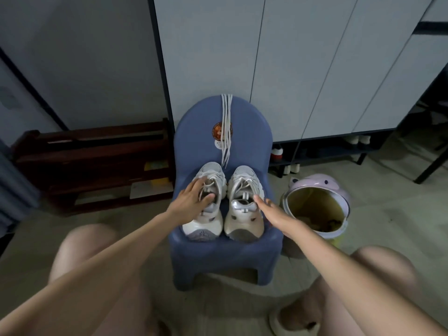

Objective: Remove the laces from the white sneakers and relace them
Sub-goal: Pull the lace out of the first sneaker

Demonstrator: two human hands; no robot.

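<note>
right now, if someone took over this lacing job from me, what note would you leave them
Left hand: on the left sneaker, fingers over the laces, thumb in the opening.
Right hand: open, fingertips at the collar of the right sneaker, holding nothing.
Both sneakers stand side by side on the seat of the blue chair, toes toward the backrest.
A bunch of loose white laces hangs over the backrest.
Done: nothing visible; both shoes look laced.
Left: unlace both, then relace them.
</note>
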